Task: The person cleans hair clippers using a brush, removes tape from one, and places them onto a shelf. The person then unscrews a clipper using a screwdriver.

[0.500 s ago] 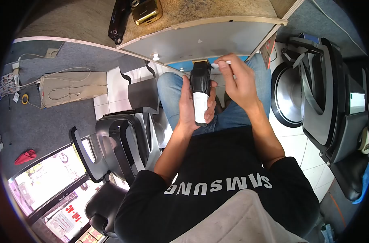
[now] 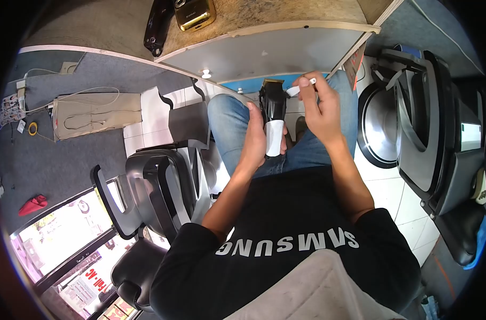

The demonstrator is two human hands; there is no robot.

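Above my lap, my left hand [image 2: 257,140] is wrapped round a hair clipper [image 2: 274,109]. The clipper has a black upper body, a white lower part and a gold-coloured blade edge pointing away from me. To its right, my right hand [image 2: 319,104] pinches a small white brush [image 2: 300,88] between thumb and fingers. The dark tip of the brush comes right up to the clipper's upper right side, just below the blade. The left fingers are partly hidden behind the clipper.
A gold device [image 2: 194,15] and a black folding-razor-like tool [image 2: 157,29] lie on the worn counter [image 2: 275,15] ahead. Barber chairs stand at left [image 2: 160,186] and right [image 2: 421,122]. A cardboard piece [image 2: 96,116] with a cable is at far left.
The clipper has shifted slightly right and turned in my left hand. My right hand has moved a little right, and the white brush now tilts more, with more of it showing.
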